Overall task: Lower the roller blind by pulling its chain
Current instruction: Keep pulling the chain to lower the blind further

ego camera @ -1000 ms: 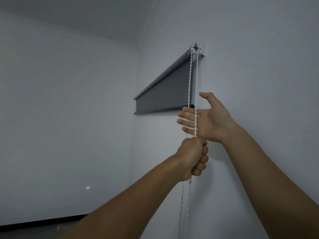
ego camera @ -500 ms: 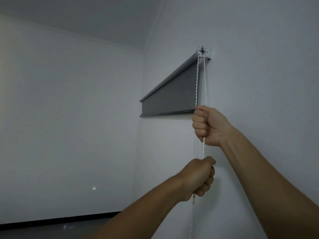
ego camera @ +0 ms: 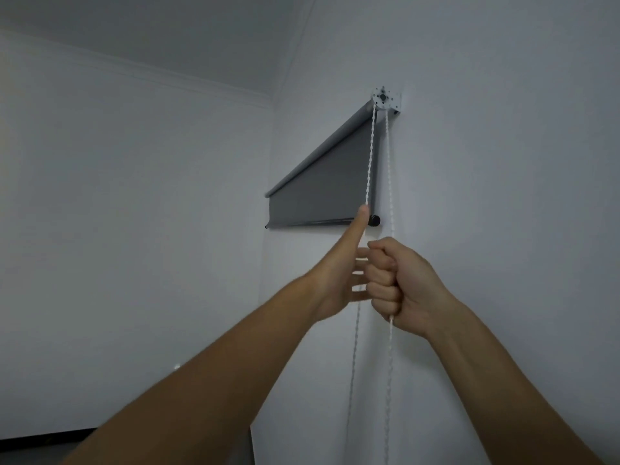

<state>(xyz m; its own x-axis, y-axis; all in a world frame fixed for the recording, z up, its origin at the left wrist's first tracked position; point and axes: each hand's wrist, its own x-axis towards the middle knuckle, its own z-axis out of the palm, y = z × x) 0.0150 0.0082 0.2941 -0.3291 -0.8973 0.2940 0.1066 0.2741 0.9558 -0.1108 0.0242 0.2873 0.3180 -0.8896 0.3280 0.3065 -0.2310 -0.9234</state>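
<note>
Right hand was fisted on the rear strand of the chain, mid-frame. Left hand was spread wide, fingers straight, thumb up by the front strand. Roller blind hung upper centre, mostly rolled up.

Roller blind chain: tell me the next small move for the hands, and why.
Probably close the left hand on the strand by the wall, above the fist. The right hand grips that strand of the chain, while the left is open with straight fingers, thumb up. The roller blind is only partly lowered.
</note>
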